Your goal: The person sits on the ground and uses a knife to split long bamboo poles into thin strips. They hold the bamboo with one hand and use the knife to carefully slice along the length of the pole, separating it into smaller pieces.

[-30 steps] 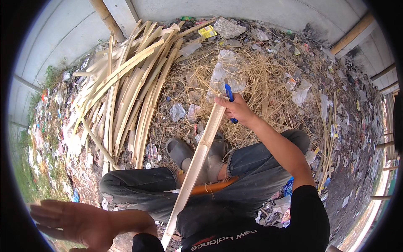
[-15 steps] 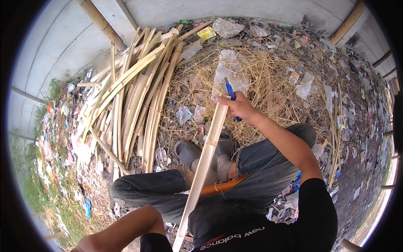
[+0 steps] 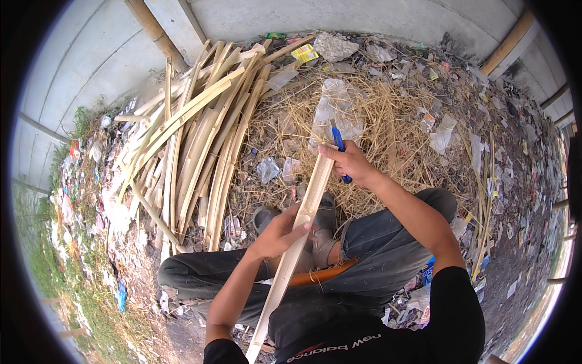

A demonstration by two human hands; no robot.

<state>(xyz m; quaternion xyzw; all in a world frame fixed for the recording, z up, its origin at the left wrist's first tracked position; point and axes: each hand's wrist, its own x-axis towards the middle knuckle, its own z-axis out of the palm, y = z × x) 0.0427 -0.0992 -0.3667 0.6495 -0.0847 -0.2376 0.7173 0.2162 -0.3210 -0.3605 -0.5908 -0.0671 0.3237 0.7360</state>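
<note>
So the person is sitting on the ground with a long pale split bamboo strip (image 3: 295, 242) running diagonally over their lap, from near the lower edge up toward the far straw. Left hand (image 3: 280, 233) is wrapped around the strip about midway, thumb on top. Right hand (image 3: 351, 164) is clenched around a blue-handled tool (image 3: 339, 148) right at the strip's far end; can't make out the blade. Off to the left there's a big pile of pale split bamboo slats (image 3: 194, 145) leaning toward the grey concrete wall (image 3: 339, 15). Dry yellow straw (image 3: 388, 121) and plastic litter lie all around.
</note>
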